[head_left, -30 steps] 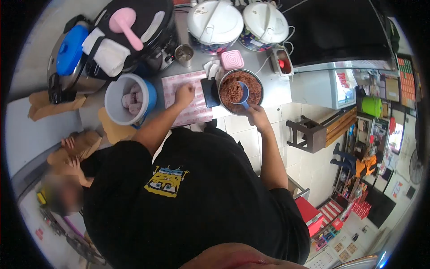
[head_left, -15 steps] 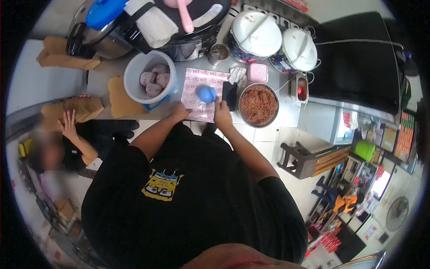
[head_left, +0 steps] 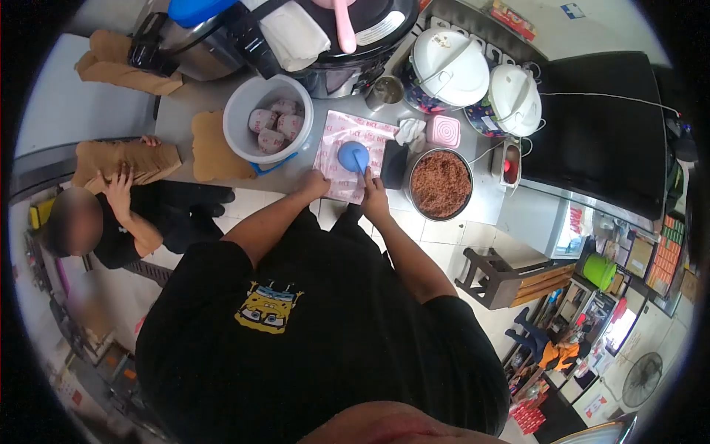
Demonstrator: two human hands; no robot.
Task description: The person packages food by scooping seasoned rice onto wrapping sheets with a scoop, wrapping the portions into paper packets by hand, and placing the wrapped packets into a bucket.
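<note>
My right hand (head_left: 374, 198) holds a blue scoop (head_left: 351, 156), turned bowl-down over printed paper (head_left: 334, 137); my left hand (head_left: 314, 184) is at its eight o'clock edge. From the paper, a bowl (head_left: 408, 186) of reddish-brown grains (head_left: 440, 181) sits toward four o'clock, a white bucket (head_left: 240, 112) of wrapped bundles (head_left: 271, 140) toward ten.

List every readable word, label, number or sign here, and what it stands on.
"RICE", apparently, repeated in pink: the patterned paper.
Too blurred: pink print on the wrapped packs; red lettering on the white cabinet.
Too small: white strip on the black lid; background signs.
</note>
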